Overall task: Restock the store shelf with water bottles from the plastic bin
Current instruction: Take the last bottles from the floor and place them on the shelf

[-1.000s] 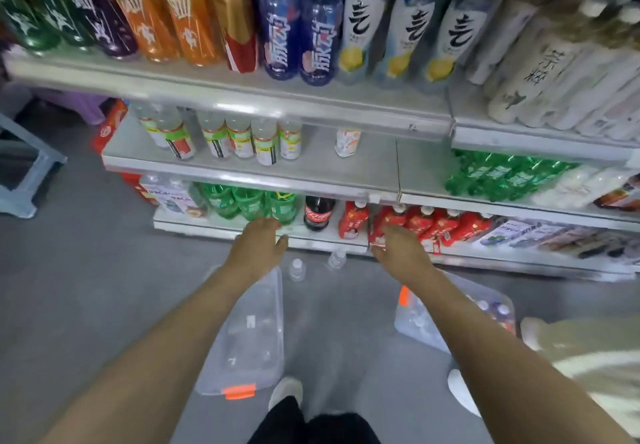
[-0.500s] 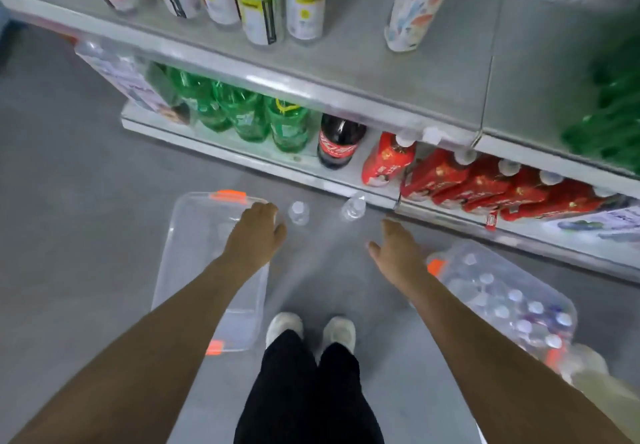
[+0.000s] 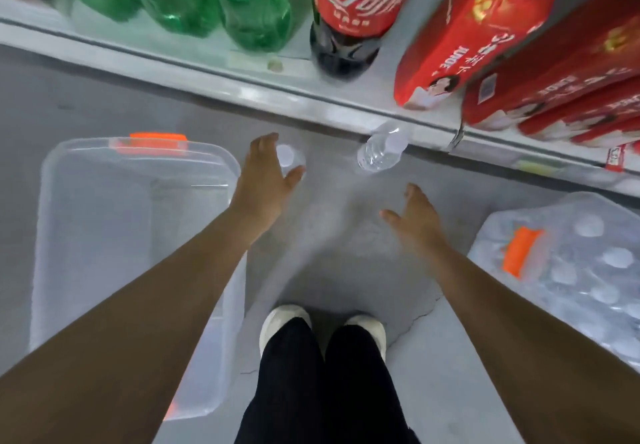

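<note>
Floor (image 3: pixel 339 263) | left hand (image 3: pixel 265 180) wide grip by upright bottle (image 3: pixel 289 159) | right hand (image 3: pixel 415 218) wide, empty | tipped bottle (image 3: pixel 381 149) near shelf (image 3: pixel 242 80)

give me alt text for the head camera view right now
A person's left hand closes around a water bottle standing on the floor while the right hand hangs open, empty. A second water bottle stands by the bottom shelf; clear bins flank the feet.

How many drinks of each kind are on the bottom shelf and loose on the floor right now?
Green bottles on the shelf: 3
Dark cola bottle on the shelf: 1
Clear water bottles on the floor: 2, one standing, one lying
Total: 6
The red juice cartons overlap too much to count.
</note>
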Demonstrator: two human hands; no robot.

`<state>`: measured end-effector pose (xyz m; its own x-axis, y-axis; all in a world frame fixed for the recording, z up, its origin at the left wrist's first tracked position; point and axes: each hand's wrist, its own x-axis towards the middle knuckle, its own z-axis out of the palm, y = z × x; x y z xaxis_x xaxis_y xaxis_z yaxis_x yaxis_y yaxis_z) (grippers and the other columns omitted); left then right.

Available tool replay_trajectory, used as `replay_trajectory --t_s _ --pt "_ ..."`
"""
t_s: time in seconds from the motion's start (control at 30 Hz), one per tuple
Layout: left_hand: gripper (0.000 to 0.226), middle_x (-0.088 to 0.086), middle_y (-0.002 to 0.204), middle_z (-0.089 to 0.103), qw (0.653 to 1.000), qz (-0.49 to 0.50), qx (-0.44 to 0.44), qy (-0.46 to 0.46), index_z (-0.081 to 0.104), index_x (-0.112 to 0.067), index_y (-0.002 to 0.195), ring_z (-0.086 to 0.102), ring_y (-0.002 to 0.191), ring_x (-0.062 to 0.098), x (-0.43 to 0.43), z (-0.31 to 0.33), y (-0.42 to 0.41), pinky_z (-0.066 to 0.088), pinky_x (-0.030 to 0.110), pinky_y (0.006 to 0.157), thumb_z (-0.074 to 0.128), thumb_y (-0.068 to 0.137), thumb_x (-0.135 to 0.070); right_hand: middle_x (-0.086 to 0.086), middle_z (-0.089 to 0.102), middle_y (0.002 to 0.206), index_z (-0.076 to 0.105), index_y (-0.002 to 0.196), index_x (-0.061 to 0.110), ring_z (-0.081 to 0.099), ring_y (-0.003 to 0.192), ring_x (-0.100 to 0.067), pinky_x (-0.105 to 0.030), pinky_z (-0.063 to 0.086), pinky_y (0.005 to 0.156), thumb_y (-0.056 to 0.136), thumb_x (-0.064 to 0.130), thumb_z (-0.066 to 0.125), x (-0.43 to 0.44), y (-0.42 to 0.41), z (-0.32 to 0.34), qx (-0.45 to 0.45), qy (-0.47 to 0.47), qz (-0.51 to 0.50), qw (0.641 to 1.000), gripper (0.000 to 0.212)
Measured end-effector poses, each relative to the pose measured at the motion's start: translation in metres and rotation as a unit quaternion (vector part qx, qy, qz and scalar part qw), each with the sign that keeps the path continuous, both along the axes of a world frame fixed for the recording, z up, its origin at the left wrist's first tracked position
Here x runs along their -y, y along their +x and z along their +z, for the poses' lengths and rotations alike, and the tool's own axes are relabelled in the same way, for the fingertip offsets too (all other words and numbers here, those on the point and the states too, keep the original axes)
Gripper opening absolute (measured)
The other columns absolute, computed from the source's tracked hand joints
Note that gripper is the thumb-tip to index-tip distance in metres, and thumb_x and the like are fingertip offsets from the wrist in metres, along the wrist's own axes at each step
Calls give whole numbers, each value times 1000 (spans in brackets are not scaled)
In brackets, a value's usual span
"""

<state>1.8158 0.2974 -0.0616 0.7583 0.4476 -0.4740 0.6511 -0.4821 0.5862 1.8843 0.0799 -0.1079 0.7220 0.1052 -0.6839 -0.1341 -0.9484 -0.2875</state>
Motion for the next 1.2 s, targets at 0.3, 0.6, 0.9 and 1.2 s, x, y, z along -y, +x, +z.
replay_trajectory --t_s 0.3,0.6,0.9,1.2 --pt "44 8 126 48 997 47 56 -11 37 -12 130 46 108 18 -1 -68 11 31 14 84 55 91 -23 5 55 112 44 126 11 56 109 -15 -27 44 95 67 27 81 -35 33 -81 72 181 -227 954 72" --pt "41 -8 100 48 988 95 121 15 47 -13 121 46 90 10 -1 -82 11 35 13 75 61 88 -30 7 64 102 59 114 14 63 93 -10 -23 51 85 56 20 85 -38 47 -97 118 229 -265 929 63" --pt "41 -5 102 49 989 41 143 24 47 -7 122 46 91 11 -1 -43 -2 32 8 70 58 89 -30 3 69 104 60 111 16 67 95 -15 -38 55 88 41 44 79 -17 14 -56 51 247 -263 931 78" --pt "40 3 96 51 980 92 176 -2 48 -1 114 46 85 16 -2 93 -18 30 15 66 58 90 -30 8 67 91 61 97 22 64 84 -9 -23 52 78 66 20 82 -3 -24 91 41 258 -262 929 37"
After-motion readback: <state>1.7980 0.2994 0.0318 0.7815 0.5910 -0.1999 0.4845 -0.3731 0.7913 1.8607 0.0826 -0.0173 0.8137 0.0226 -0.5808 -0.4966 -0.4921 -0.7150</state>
